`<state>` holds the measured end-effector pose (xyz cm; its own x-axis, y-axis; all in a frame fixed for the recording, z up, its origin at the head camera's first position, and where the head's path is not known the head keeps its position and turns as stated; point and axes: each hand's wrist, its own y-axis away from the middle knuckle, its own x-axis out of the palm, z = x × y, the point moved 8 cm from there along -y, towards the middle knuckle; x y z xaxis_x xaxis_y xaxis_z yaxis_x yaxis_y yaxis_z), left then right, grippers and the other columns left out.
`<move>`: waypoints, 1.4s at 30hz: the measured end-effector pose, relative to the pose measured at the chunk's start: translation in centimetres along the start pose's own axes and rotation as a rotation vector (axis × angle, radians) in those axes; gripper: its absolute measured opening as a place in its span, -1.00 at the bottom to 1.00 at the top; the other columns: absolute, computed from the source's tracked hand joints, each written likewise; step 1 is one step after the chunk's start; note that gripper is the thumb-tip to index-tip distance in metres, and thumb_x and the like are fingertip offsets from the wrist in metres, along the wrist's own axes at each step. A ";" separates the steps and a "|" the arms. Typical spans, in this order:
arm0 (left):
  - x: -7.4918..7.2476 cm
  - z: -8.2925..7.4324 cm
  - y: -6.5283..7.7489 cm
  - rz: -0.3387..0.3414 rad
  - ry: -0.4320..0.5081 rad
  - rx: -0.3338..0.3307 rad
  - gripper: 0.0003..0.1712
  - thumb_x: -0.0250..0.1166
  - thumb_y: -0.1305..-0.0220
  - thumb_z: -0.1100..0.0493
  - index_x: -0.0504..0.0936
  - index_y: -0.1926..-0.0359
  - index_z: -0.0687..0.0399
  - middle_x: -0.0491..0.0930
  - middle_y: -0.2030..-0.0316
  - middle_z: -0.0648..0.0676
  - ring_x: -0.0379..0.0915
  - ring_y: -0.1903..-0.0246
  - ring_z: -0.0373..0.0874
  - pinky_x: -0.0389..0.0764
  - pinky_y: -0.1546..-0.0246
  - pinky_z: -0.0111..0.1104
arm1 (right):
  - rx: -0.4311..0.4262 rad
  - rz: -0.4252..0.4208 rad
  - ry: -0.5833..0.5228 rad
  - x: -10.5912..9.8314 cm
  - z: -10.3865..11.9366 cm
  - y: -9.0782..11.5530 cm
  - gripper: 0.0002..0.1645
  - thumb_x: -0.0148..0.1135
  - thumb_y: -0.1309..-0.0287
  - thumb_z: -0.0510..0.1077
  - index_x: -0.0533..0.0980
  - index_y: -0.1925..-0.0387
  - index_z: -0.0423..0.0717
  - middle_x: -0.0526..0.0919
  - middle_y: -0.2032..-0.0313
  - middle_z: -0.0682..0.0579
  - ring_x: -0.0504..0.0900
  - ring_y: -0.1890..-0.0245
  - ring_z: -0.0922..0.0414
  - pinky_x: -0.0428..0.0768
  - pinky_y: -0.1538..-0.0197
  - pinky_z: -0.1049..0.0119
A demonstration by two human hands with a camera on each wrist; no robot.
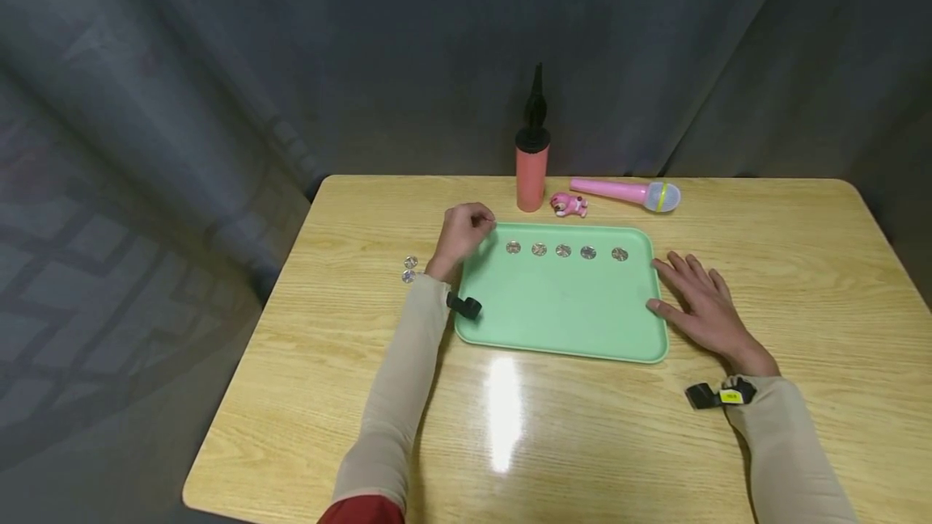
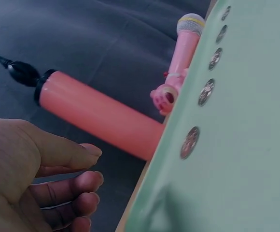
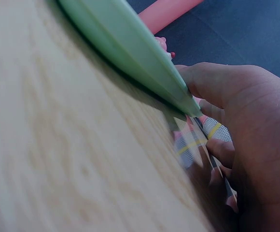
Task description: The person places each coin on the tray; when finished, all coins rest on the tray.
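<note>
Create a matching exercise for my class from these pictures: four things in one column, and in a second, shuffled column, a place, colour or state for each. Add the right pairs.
Things
A. Tray
B. Row of five discs
C. Pump
D. Toy microphone

Descriptions
1. Stands upright on the table
2. Mostly pink, lying down
3. Light green
4. Lies inside the tray

Right pairs: A-3, B-4, C-1, D-2

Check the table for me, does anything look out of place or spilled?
Nothing looks spilled. Two silvery discs lie on the table left of the green tray, apart from the row of five discs on it, so they look like strays.
</note>
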<state>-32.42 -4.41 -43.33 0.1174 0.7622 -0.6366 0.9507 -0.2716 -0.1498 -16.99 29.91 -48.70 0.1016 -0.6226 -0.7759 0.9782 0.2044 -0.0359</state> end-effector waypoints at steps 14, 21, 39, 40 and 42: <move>-4.2 2.1 1.6 -0.086 0.006 0.018 -0.88 0.27 -0.28 0.36 0.73 0.26 0.34 0.73 0.33 0.29 0.56 0.41 0.00 0.48 0.34 -0.43 | 0.004 0.007 0.003 0.3 -0.1 -0.2 -0.15 0.15 -0.38 0.08 0.09 -0.55 -0.04 -0.07 -0.55 -0.39 -0.29 -0.59 -0.32 -0.45 -0.49 -0.35; -6.1 4.0 2.9 -0.108 -0.006 -0.031 -0.89 0.29 -0.28 0.35 0.72 0.27 0.34 0.71 0.35 0.29 0.50 0.42 -0.06 0.47 0.34 -0.43 | 0.006 0.005 0.006 0.3 -0.1 -0.2 -0.15 0.15 -0.38 0.08 0.08 -0.55 -0.04 -0.08 -0.55 -0.39 -0.30 -0.59 -0.31 -0.47 -0.49 -0.35; -8.9 8.4 5.6 -0.084 -0.091 -0.151 -0.84 0.22 -0.27 0.41 0.72 0.23 0.37 0.70 0.31 0.33 0.49 0.41 -0.03 0.44 0.36 -0.42 | 0.003 0.001 0.003 0.0 0.0 0.1 -0.15 0.16 -0.37 0.07 0.09 -0.55 -0.03 -0.07 -0.54 -0.40 -0.28 -0.59 -0.33 -0.46 -0.49 -0.35; -9.0 8.6 5.8 -0.083 -0.090 -0.157 -0.85 0.23 -0.27 0.40 0.72 0.23 0.36 0.71 0.30 0.33 0.49 0.41 -0.04 0.44 0.37 -0.42 | 0.003 0.001 0.002 0.0 0.0 0.1 -0.15 0.16 -0.37 0.07 0.09 -0.55 -0.03 -0.07 -0.54 -0.40 -0.28 -0.59 -0.33 -0.46 -0.49 -0.35; -9.0 9.1 6.0 -0.075 -0.086 -0.173 -0.86 0.25 -0.28 0.39 0.72 0.24 0.36 0.71 0.30 0.33 0.48 0.42 -0.06 0.44 0.40 -0.43 | 0.004 0.001 0.001 0.0 0.1 0.1 -0.16 0.16 -0.37 0.07 0.09 -0.55 -0.04 -0.07 -0.54 -0.40 -0.28 -0.59 -0.33 -0.46 -0.49 -0.34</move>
<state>-30.35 -18.30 -45.36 0.0263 0.7213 -0.6922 0.9918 -0.1052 -0.0719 -16.90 29.86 -48.70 0.1020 -0.6216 -0.7767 0.9788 0.2019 -0.0331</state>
